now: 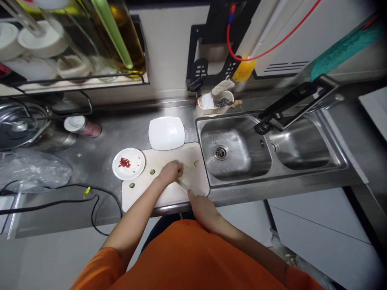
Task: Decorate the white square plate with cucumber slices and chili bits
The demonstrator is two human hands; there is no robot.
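A pale cutting board (142, 193) lies on the steel counter in front of me. My left hand (169, 171) rests on the board with its fingers curled over a pale green vegetable that it mostly hides. My right hand (203, 207) is closed on the handle of a knife (185, 185), whose blade points toward the left hand. Three green slices lie loose on the board, one at its right (196, 163), one near the plate (152, 171), one lower left (132, 185).
A round white plate (128, 164) with red bits sits left of the board, a square white plate (166, 133) behind it. A double steel sink (238, 151) with a black tap (290, 106) lies to the right. Black cables (60, 199), a plastic bag (30, 169), a pot lid (21, 125) and a jar (83, 125) occupy the left.
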